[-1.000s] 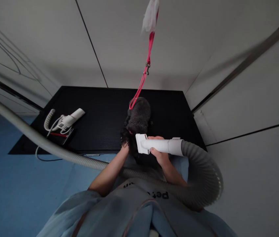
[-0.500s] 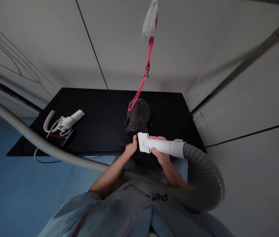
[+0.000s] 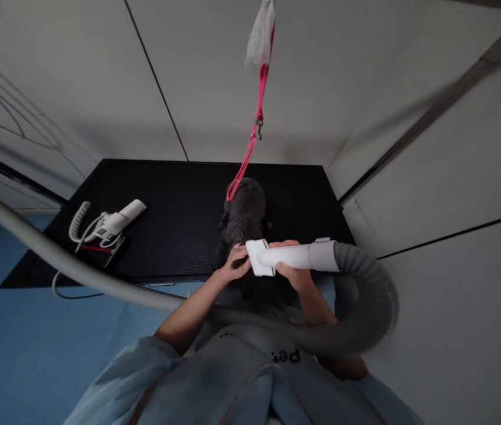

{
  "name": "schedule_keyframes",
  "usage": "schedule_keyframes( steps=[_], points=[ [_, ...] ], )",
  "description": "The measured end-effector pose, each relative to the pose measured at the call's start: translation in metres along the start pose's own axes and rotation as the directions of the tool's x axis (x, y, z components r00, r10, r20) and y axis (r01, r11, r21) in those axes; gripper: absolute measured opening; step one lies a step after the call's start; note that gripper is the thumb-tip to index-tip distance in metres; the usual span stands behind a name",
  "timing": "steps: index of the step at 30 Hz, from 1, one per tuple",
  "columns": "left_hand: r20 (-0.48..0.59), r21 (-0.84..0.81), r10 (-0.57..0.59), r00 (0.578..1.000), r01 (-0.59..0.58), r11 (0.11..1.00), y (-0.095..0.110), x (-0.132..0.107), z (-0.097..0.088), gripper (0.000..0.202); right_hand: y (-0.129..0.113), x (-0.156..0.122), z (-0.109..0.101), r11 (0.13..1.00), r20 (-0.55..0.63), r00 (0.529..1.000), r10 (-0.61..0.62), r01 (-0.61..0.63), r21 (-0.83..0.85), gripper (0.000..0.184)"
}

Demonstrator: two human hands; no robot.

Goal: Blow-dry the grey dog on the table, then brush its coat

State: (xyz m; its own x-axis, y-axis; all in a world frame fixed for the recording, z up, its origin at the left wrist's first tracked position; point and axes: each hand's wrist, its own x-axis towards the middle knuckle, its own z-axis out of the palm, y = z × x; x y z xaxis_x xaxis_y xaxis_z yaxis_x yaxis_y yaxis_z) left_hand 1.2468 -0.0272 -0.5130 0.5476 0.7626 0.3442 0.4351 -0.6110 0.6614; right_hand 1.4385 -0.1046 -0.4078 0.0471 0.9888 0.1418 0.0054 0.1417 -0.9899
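Note:
A small dark grey, curly-coated dog (image 3: 246, 206) is on the black table top, facing away from me. A pink-red leash (image 3: 250, 150) hangs down with its loop at the dog's upper body. My right hand (image 3: 295, 274) is closed around a white dryer nozzle (image 3: 290, 257), whose wide flat head points left, close over the dog's rear. My left hand (image 3: 235, 263) rests at the dog's rear beside the nozzle head, thumb and fingers curled around dark fur. Which body part lies in that grip is hard to make out.
A ribbed grey hose (image 3: 365, 295) runs from the nozzle across my front and off to the left. On the left of the black table (image 3: 179, 218) lies a white hand dryer (image 3: 121, 218) with a coiled cord, by a red-edged item (image 3: 97, 248). Pale walls enclose the back and right.
My left hand has shifted its grip, its fingers now curling over the fur beside the nozzle. The nozzle head has tilted slightly. The whole view has shifted a little.

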Motion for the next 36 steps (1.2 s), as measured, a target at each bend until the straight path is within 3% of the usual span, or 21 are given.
schedule_keyframes(
  steps=[4, 8, 11, 14, 17, 20, 28, 32, 36],
  points=[
    [0.083, 0.003, 0.006, 0.997, -0.006, 1.0, -0.005, 0.0, 0.001, 0.018, -0.006, -0.003, -0.002, 0.999, 0.057, 0.998, 0.024, -0.022, -0.041, 0.04],
    [0.118, 0.059, 0.0, 0.993, -0.007, 0.998, -0.007, -0.002, 0.001, 0.022, -0.003, -0.005, -0.005, 0.998, -0.014, 0.999, 0.031, -0.032, -0.06, 0.039],
    [0.136, 0.031, 0.07, 0.988, -0.074, 0.997, 0.0, -0.004, -0.005, 0.019, 0.006, -0.003, -0.007, 0.999, 0.064, 0.997, 0.031, -0.029, -0.035, 0.04],
    [0.162, 0.023, 0.086, 0.983, -0.091, 0.996, 0.014, -0.004, -0.011, 0.029, 0.014, 0.004, -0.009, 1.0, 0.005, 1.0, -0.001, 0.001, -0.027, 0.042],
    [0.17, 0.069, 0.029, 0.985, -0.041, 0.997, 0.026, -0.007, -0.013, 0.037, 0.018, 0.013, -0.011, 1.0, 0.025, 1.0, 0.014, -0.014, -0.004, 0.041],
    [0.159, 0.137, -0.019, 0.987, -0.003, 0.991, 0.029, -0.013, -0.01, 0.032, 0.021, 0.02, -0.014, 0.997, -0.094, 0.995, 0.041, -0.047, -0.054, 0.038],
    [-0.012, 0.124, 0.03, 0.999, -0.028, 0.992, 0.005, -0.012, -0.002, 0.025, 0.034, 0.011, -0.018, 0.99, -0.085, 0.991, 0.104, -0.111, -0.083, 0.038],
    [0.046, 0.13, 0.028, 0.999, -0.034, 0.991, -0.007, 0.006, 0.001, 0.026, 0.039, 0.006, -0.02, 0.989, -0.195, 0.976, 0.101, -0.12, -0.091, 0.04],
    [0.146, 0.172, 0.013, 0.989, -0.039, 0.984, -0.016, 0.025, 0.003, 0.027, 0.045, 0.005, -0.022, 0.992, -0.228, 0.969, 0.095, -0.11, -0.055, 0.039]
  ],
)
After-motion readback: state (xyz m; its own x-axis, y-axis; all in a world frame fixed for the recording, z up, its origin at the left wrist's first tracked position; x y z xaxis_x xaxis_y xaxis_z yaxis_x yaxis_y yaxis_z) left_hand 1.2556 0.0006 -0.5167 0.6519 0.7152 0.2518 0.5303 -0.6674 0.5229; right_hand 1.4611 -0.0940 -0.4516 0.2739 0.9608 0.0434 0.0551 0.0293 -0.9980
